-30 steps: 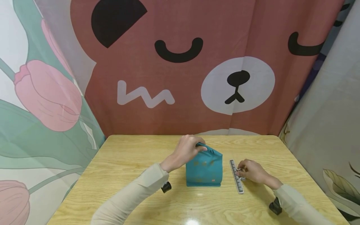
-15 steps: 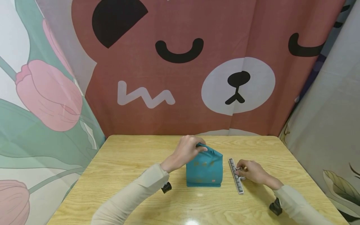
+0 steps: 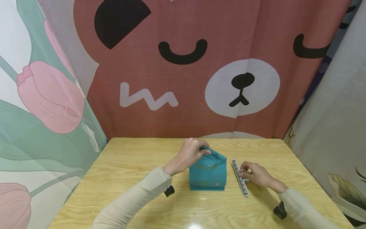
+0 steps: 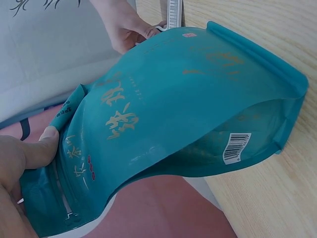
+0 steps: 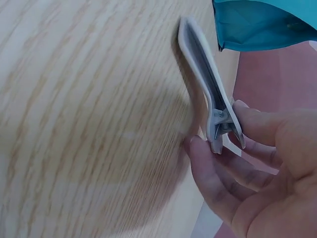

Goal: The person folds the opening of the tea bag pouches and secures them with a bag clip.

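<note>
A teal pouch bag with gold lettering stands upright on the table. My left hand pinches its top edge, thumb on the near side; in the left wrist view the bag's top is folded over beside the thumb. To the right of the bag, my right hand holds a long clip patterned like piano keys. Seen from the right wrist, thumb and fingers pinch the two handle tabs of the clip, and its long jaws lie close together. The clip stays apart from the bag.
Both arms reach over a light wood-grain table. Behind it hangs a curtain with a bear print, and patterned cloths hang at both sides. A black strap-like device sits at the right wrist, another device at the left.
The clip has shifted slightly away from me and to the left at its far end, in the right hand. The left hand and the bag stay where they were.
</note>
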The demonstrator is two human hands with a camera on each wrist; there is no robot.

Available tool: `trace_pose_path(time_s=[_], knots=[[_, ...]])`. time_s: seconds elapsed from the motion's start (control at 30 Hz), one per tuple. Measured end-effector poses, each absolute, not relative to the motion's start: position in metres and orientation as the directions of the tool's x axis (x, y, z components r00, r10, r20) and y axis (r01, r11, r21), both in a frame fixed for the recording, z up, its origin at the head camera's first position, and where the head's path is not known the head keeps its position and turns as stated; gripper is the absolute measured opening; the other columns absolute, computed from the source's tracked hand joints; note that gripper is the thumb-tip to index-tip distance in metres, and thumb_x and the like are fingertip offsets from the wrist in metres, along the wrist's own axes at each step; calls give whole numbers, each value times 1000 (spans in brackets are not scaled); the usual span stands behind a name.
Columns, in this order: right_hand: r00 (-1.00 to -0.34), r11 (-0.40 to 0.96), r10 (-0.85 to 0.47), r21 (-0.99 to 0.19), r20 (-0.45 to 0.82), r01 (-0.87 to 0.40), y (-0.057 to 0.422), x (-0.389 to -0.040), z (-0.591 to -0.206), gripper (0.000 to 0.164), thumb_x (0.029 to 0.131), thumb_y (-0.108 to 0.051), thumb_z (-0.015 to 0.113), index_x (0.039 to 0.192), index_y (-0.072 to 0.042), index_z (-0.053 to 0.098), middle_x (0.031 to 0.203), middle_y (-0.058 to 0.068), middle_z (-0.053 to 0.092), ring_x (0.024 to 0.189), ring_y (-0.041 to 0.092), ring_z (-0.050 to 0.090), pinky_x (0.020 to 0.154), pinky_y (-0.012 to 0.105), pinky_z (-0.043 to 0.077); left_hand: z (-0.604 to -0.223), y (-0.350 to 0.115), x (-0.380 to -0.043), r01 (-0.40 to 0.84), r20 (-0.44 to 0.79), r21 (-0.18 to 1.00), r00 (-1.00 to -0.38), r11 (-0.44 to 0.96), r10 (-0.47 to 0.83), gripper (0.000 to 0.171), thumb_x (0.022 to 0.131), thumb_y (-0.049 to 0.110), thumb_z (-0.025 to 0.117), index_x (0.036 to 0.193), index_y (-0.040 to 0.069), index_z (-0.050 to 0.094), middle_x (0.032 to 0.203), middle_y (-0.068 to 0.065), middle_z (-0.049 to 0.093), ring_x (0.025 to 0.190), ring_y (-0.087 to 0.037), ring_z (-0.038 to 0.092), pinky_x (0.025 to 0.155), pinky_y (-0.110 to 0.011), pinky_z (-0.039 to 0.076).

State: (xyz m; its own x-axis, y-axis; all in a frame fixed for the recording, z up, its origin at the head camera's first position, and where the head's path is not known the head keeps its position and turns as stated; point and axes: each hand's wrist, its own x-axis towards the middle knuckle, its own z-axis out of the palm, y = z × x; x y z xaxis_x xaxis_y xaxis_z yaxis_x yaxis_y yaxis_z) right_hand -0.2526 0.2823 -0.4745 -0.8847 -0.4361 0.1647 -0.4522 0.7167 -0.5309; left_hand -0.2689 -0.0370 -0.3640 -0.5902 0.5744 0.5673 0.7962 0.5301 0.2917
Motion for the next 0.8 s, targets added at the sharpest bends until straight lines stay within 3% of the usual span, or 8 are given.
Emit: trace_pose_path(time_s=[0.3,0.8], knots=[[-891,619,-438,-679,119,-395,282,-252,-473,14,93,-5,69,103,1,61,91,10,61,63,14,63,52,30,55,-365,-37,-269,799,573,287,-585,528,574,13,88,21,76,93,10,79,86,1,74,66,-2,62,62,-12,45],[-910,559,-404,-763,89,-323,282,-252,-467,19,92,-5,70,108,3,62,97,15,61,67,25,66,56,35,58,-363,-37,-269,802,570,283,-582,526,580,11,88,21,76,93,10,79,86,2,74,68,-2,63,64,-13,46]])
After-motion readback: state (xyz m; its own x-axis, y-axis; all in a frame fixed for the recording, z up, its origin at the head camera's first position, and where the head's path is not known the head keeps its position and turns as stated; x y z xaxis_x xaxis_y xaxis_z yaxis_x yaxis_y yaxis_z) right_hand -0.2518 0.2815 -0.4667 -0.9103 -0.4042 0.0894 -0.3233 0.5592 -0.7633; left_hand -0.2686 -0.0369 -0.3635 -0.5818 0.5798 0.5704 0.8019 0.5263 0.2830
